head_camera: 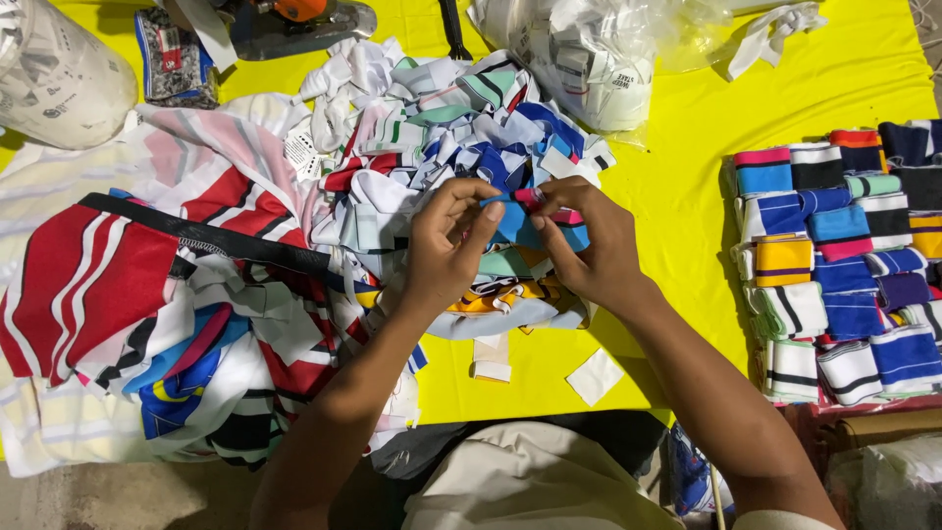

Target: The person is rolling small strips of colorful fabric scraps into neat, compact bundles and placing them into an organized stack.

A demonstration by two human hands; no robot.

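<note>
Both hands pinching one blue fabric strip over the scrap pile.
Left hand and right hand close fingertips on the blue strip, lying left-right between them.

Bright, even overhead light — soft shadows, sharp focus, little glare

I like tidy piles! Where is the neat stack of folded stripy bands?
In the head view, the folded striped bands sit in rows at the yellow table's right edge, right of the right hand.
</note>
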